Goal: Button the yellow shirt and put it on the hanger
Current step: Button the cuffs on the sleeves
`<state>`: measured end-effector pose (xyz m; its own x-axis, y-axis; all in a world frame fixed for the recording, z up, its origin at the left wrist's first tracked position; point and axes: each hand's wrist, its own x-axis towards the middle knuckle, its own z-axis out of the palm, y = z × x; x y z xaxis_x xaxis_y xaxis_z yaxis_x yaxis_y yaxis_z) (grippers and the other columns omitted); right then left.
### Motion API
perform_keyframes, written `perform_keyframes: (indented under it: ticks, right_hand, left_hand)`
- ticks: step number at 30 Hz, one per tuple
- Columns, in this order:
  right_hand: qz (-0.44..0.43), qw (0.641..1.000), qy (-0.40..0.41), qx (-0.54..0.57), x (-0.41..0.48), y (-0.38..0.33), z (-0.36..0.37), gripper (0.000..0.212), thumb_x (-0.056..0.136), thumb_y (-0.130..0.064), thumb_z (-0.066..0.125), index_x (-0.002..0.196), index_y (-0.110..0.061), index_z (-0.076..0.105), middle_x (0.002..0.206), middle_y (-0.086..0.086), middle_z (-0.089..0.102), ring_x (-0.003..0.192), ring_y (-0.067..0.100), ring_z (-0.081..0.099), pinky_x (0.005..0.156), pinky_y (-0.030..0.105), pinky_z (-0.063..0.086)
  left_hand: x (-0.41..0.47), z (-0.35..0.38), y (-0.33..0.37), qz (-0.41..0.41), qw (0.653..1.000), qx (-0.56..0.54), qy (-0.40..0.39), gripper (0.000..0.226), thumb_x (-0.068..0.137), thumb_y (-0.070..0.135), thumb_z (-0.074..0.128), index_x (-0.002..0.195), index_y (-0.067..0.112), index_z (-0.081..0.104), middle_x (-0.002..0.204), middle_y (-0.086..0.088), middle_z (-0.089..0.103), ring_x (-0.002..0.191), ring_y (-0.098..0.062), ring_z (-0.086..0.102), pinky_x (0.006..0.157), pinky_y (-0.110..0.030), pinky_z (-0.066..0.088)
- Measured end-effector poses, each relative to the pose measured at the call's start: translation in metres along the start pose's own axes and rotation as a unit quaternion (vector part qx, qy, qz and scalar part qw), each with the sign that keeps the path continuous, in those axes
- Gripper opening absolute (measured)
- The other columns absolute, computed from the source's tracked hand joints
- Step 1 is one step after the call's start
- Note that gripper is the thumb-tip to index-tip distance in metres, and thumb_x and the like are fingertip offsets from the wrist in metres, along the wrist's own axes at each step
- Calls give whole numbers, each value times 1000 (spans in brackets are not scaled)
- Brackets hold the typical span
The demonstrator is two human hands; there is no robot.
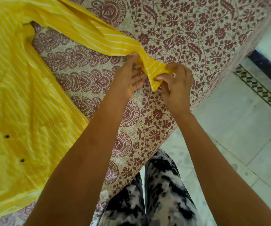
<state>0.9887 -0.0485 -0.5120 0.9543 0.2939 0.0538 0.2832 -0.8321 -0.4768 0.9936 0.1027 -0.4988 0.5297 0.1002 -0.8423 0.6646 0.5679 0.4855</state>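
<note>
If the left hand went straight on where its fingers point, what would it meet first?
Probably the shirt cuff, which the left hand touches; the right hand pinches it just beyond.

Yellow shirt with thin white stripes, dark buttons; bedspread cream with maroon floral print.

Bare bedspread lies open right of the stretched sleeve.

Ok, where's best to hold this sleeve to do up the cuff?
Hold the cuff, coming from the edge of the bed: the sleeve stretches toward that edge, so its free end is nearest. The left hand and right hand hold it there.
</note>
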Motion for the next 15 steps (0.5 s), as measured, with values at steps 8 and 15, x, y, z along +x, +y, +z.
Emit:
perform_keyframes:
  ticks: [8, 15]
  right_hand:
    - [160, 973, -68, 153, 3, 24, 9, 41, 79, -22, 43, 116, -12, 58, 125, 15, 52, 112, 30, 50, 93, 40, 41]
    - [271, 941, -125, 159, 32, 30, 18, 22, 87, -21, 58, 100, -3, 61, 90, 14, 63, 73, 22, 53, 60, 32, 42]
  left_hand:
    - [17, 16, -21, 42, 991, 50, 118, 19, 90, -3, 51, 84, 15, 53, 82, -3, 57, 71, -18, 56, 66, -34, 51]
    - [24, 15, -33, 22, 995, 29, 95, 20, 91, -4, 49, 105, 11, 51, 103, -9, 60, 87, -22, 60, 69, -31, 55]
